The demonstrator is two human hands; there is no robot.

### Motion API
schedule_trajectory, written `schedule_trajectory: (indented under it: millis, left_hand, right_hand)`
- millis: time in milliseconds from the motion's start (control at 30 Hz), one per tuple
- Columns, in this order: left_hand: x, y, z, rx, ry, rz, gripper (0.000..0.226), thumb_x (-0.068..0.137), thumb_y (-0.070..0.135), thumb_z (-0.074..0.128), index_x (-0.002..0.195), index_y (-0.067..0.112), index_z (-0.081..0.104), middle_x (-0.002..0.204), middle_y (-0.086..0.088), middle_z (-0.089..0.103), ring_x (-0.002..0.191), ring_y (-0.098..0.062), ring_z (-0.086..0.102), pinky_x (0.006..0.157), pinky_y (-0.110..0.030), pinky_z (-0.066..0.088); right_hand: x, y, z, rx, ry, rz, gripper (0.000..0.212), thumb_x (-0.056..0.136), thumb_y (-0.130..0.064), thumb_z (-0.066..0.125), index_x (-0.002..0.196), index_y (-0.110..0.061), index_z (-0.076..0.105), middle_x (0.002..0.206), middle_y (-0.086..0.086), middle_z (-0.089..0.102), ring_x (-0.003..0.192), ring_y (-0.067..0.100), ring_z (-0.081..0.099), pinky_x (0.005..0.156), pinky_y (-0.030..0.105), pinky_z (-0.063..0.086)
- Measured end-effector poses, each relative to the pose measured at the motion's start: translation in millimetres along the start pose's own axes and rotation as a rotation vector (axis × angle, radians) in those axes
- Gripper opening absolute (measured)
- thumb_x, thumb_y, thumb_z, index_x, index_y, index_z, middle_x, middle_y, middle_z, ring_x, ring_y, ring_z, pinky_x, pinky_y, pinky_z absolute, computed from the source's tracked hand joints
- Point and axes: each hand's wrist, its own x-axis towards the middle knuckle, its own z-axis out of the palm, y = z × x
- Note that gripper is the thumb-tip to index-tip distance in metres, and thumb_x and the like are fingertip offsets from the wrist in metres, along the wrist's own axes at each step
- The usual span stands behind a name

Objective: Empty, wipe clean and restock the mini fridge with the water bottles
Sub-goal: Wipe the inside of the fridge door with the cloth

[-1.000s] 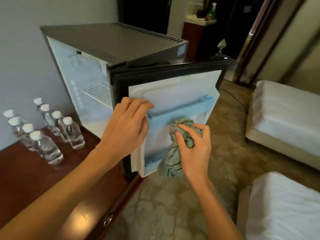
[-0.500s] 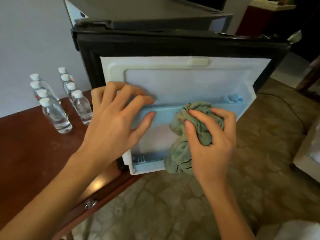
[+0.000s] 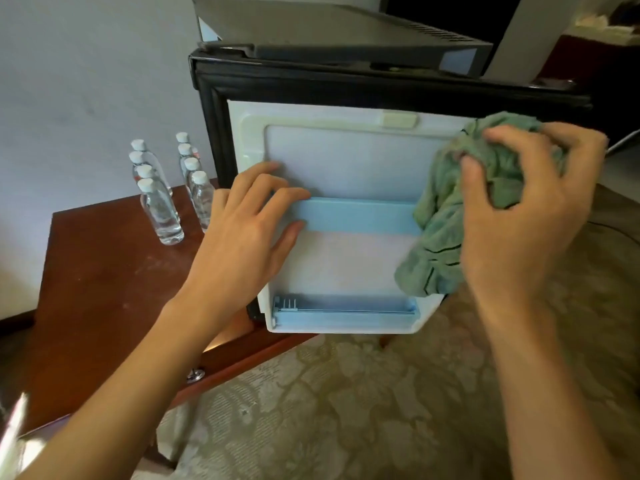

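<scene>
One cloth [image 3: 441, 220], gripped by curled right fingers [image 3: 519, 133], at right end of door shelf [image 3: 356, 216]; open left fingers [image 3: 277, 195] flat at left end; long axis horizontal between.

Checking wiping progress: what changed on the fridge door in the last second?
The right hand, gripping the green cloth, swept from mid door shelf up and right to the right edge of the fridge door. The left hand still presses its left side; water bottles unmoved on the table.
</scene>
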Motion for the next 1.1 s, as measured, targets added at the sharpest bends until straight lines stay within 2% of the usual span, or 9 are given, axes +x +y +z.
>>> schedule_trajectory:
  millis: [133,300,433,500,567,667,800,933,1100]
  left_hand:
    - [0,-1,2,-0.027,0.005,0.003,0.03,0.096,0.026,0.059,0.123,0.012,0.06,0.122,-0.005,0.057,0.137,-0.026,0.037,0.091,-0.05,0.042]
    - [4,2,6,-0.054,0.048,-0.016,0.027,0.096,0.025,0.058,0.12,0.012,0.061,0.118,-0.005,0.059,0.131,-0.027,0.041,0.093,-0.048,0.042]
    - [7,4,1,-0.047,0.034,-0.01,0.028,0.1,0.028,0.052,0.118,0.01,0.062,0.115,-0.004,0.059,0.126,-0.028,0.043,0.095,-0.045,0.043]
    - [11,2,-5,-0.024,-0.012,0.014,0.029,0.101,0.029,0.048,0.119,0.011,0.062,0.115,-0.003,0.06,0.12,-0.027,0.045,0.091,-0.045,0.044]
    - [15,-1,-12,0.01,-0.052,0.053,0.028,0.101,0.027,0.046,0.119,0.014,0.063,0.113,-0.001,0.061,0.115,-0.026,0.046,0.086,-0.044,0.043]
    - [22,-5,-22,0.069,-0.044,0.089,0.021,0.099,0.021,0.049,0.111,0.015,0.065,0.108,-0.001,0.06,0.107,-0.027,0.048,0.08,-0.04,0.039]
    - [43,-3,-31,0.117,0.059,0.115,0.013,0.095,0.015,0.057,0.106,0.011,0.063,0.111,-0.008,0.057,0.108,-0.031,0.046,0.08,-0.041,0.039]
    - [61,5,-26,0.1,0.162,0.146,0.022,0.091,0.013,0.063,0.113,0.008,0.063,0.126,-0.013,0.056,0.129,-0.033,0.042,0.096,-0.038,0.037]
    - [76,-9,-32,0.139,0.203,0.027,0.057,0.084,0.015,0.069,0.138,0.011,0.051,0.148,-0.014,0.04,0.141,-0.034,0.029,0.116,-0.047,0.024]
  right_hand:
    - [4,6,11,-0.139,-0.404,0.031,0.029,0.096,-0.036,0.061,0.118,-0.018,0.067,0.121,0.012,0.053,0.108,0.034,0.048,0.088,0.036,0.042]
    - [25,2,10,-0.248,-0.668,0.008,0.038,0.09,-0.033,0.061,0.126,-0.023,0.057,0.118,0.009,0.05,0.109,0.035,0.046,0.084,0.038,0.037]
    - [20,-7,14,-0.083,-0.514,0.201,0.066,0.082,-0.026,0.076,0.132,-0.019,0.034,0.13,0.009,0.039,0.103,0.024,0.05,0.088,0.039,0.049]
    - [15,-8,16,-0.003,-0.371,0.338,0.063,0.079,-0.028,0.08,0.127,-0.017,0.041,0.13,0.007,0.038,0.094,0.012,0.044,0.081,0.024,0.042]
    - [7,-8,19,0.004,-0.292,0.421,0.051,0.079,-0.034,0.08,0.12,-0.019,0.055,0.123,0.006,0.044,0.095,0.014,0.044,0.08,0.017,0.034]
    - [-3,-9,24,-0.057,-0.248,0.454,0.044,0.08,-0.043,0.077,0.121,-0.029,0.065,0.119,0.008,0.048,0.11,0.03,0.043,0.089,0.029,0.038]
    - [1,-10,26,-0.13,-0.352,0.376,0.05,0.081,-0.046,0.071,0.127,-0.027,0.062,0.118,0.014,0.05,0.11,0.039,0.043,0.094,0.048,0.044]
    - [3,-8,25,-0.134,-0.414,0.314,0.051,0.083,-0.04,0.07,0.129,-0.022,0.058,0.118,0.014,0.052,0.114,0.037,0.043,0.096,0.05,0.044]
    - [5,-10,27,-0.126,-0.416,0.307,0.05,0.084,-0.036,0.07,0.13,-0.02,0.058,0.114,0.013,0.052,0.113,0.035,0.049,0.094,0.047,0.048]
